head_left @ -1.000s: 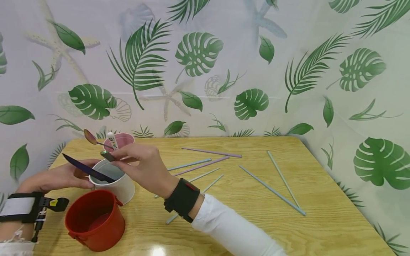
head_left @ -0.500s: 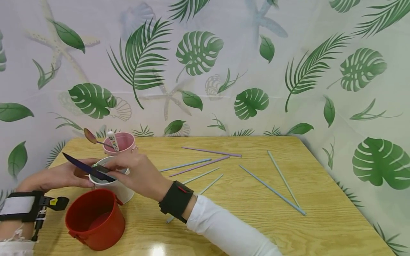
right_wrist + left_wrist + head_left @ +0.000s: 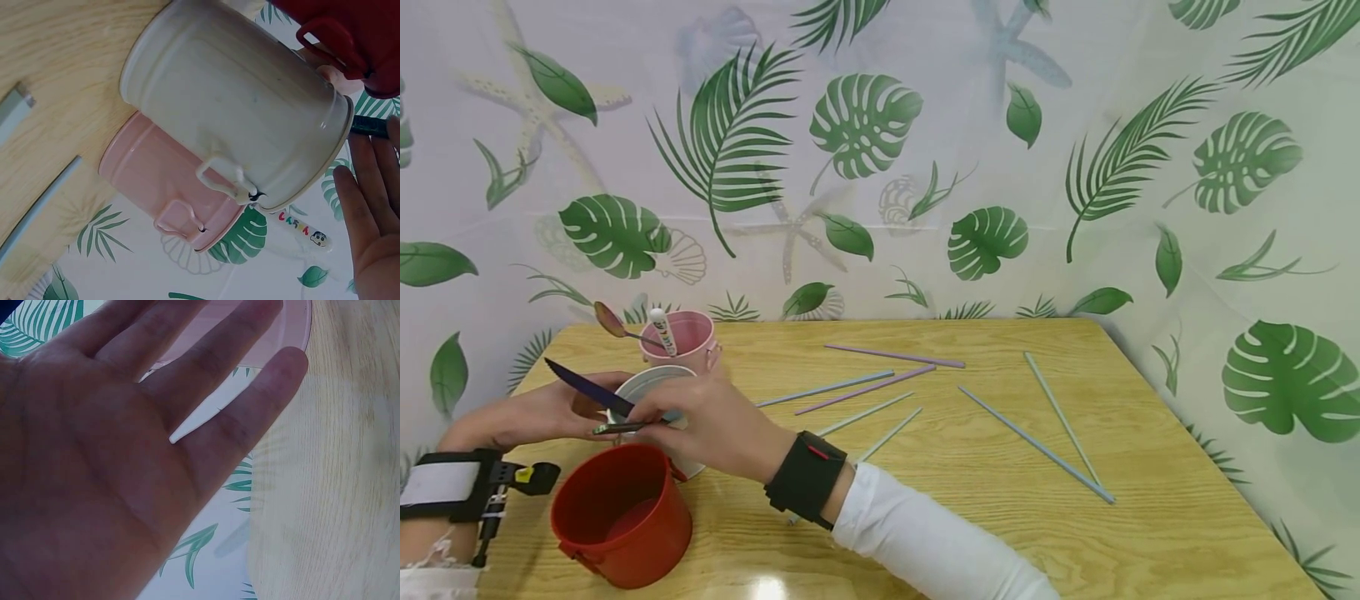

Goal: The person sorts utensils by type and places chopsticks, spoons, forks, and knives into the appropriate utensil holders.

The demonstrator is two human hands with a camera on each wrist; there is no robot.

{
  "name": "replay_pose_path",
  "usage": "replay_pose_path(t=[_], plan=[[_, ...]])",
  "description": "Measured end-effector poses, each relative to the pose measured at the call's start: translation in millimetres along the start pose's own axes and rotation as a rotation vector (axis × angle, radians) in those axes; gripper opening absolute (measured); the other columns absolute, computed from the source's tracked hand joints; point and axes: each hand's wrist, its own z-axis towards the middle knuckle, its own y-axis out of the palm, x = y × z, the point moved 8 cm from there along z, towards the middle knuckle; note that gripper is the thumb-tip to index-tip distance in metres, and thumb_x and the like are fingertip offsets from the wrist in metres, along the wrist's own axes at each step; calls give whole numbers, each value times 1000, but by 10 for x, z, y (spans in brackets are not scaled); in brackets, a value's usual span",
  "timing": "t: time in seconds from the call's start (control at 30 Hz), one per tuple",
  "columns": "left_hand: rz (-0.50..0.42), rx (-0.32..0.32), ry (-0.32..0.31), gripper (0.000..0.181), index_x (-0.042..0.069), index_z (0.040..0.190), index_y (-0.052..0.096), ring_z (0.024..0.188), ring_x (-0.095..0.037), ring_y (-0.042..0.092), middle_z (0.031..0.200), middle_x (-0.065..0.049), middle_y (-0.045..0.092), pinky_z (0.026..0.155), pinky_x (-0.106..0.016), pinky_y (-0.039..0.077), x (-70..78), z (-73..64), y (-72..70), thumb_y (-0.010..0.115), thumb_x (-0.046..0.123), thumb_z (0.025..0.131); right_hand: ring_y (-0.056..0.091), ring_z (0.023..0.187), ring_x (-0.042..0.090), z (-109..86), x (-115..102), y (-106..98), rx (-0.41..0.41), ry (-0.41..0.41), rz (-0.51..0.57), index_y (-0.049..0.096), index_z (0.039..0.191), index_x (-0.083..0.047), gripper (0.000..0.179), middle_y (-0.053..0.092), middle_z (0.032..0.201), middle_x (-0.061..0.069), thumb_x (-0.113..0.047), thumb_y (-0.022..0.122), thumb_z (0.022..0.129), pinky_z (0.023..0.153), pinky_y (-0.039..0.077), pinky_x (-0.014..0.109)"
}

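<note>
My left hand (image 3: 561, 408) grips the side of the white bucket (image 3: 237, 94), thumb in front and fingers behind. In the left wrist view its fingers (image 3: 250, 419) are spread. A knife (image 3: 583, 385) leans out of the bucket, dark blade tip up to the left. My right hand (image 3: 707, 421) is over the bucket's rim and pinches a dark bar-shaped thing with a green sheen (image 3: 617, 427); its far part is hidden by the hand. In the right wrist view this dark piece (image 3: 370, 126) shows by the rim.
A red bucket (image 3: 625, 533) stands in front of the white one. Behind is a pink bucket (image 3: 696, 354) with a spoon (image 3: 610, 319) and a white stick with coloured lettering (image 3: 664, 332). Several thin purple, blue and green sticks (image 3: 1037, 444) lie across the wooden table (image 3: 970, 533).
My right hand has moved left and slightly down, carrying the dark bar from above the white bucket to its left rim and turning it nearly level. My left hand stays in place.
</note>
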Motion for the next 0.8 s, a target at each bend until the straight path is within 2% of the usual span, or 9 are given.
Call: replay_pose_path(t=[0.1,0.2,0.23,0.37,0.43,0.57,0.67,0.73,0.8], plan=[[-28,-14,42,64,3,156,37,114,-3,62,131,25,57,89,-27,56,12,0,-1,63,-2,98,63,105,-5,1,-6,15,-16,11,-26,78,111,-15,16,76,107,-8,-18,76,96,123,22,41],[-31,-19,58,65,20,155,42,114,-1,61,132,28,56,90,-26,56,22,3,0,63,-2,98,62,109,-5,5,-4,36,-38,27,-54,78,115,-16,18,76,110,-9,-20,74,97,124,21,45],[-29,-19,57,65,25,154,43,114,-1,61,132,28,56,89,-27,56,20,5,0,63,-2,98,62,110,-4,5,-6,41,-44,30,-55,78,116,-17,19,76,110,-9,-20,73,98,125,15,52],[-14,-26,66,64,18,156,42,114,-2,62,132,28,58,90,-27,56,29,14,6,63,-1,98,60,109,-7,6,2,55,-75,56,-78,77,121,-19,22,76,111,-11,-21,70,100,125,16,51],[-12,-31,77,63,14,156,41,113,-3,63,132,27,58,90,-27,56,36,17,8,62,-1,99,59,108,-8,-1,8,55,-87,70,-81,77,123,-20,23,75,111,-12,-22,70,101,124,13,56],[-19,-38,100,63,18,155,43,114,-3,63,133,26,59,90,-26,56,44,29,8,62,-2,99,59,107,-8,-14,12,27,-86,84,-47,77,122,-18,23,76,111,-10,-20,70,100,125,16,51],[-35,-46,112,65,25,154,45,114,-4,63,134,25,59,91,-26,56,42,36,11,61,-3,99,59,106,-7,-20,16,0,-79,87,-18,77,121,-15,22,76,112,-8,-18,71,100,123,24,34],[-38,-45,112,64,25,154,45,115,-4,63,134,25,59,91,-26,56,38,36,9,61,-4,98,61,104,-5,-25,16,-19,-71,84,0,77,119,-12,22,76,111,-5,-16,71,99,111,35,17],[-37,-44,96,63,21,155,44,114,-3,63,133,25,60,90,-26,56,24,32,5,62,-2,98,63,101,-2,-35,7,-50,-58,72,9,78,118,-10,21,77,110,-3,-14,72,98,94,41,6]])
